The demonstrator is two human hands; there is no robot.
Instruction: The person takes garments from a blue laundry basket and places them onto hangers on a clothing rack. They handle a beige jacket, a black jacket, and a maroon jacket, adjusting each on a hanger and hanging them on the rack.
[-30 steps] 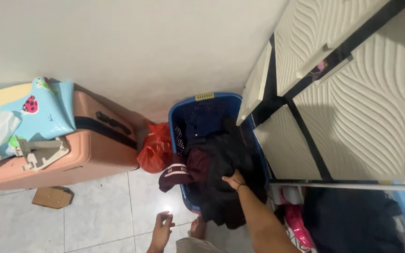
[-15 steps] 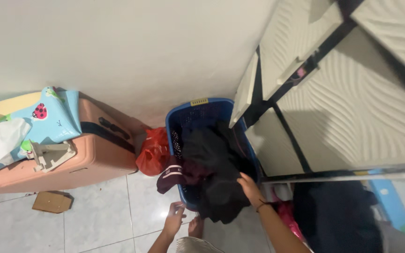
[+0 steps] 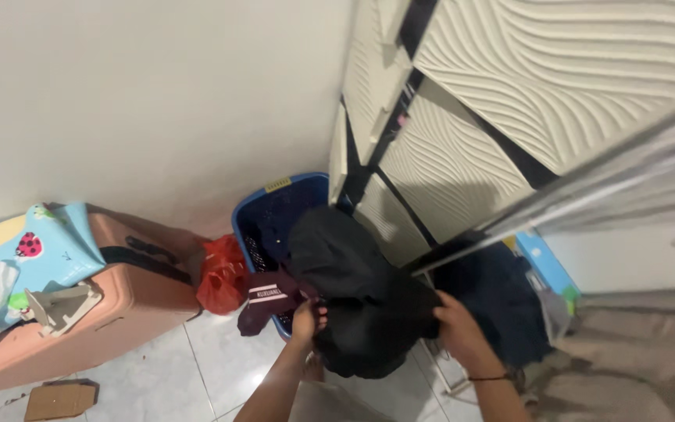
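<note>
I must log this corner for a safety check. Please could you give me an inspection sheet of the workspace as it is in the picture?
Surface: pale tiled floor, glossy, with grey joints.
Job's things: black garment bunched over the blue laundry basket; a dark maroon cap hangs at the basket's front rim.
Clutter: red plastic bag beside the basket; pink suitcase lying flat with a light blue bag on it; piece of cardboard on the floor.
Grippers: left hand and right hand both grip the black garment.
Cables: nothing seen.
Surroundings: white wall; cream drawer cabinet with a wavy front.
</note>
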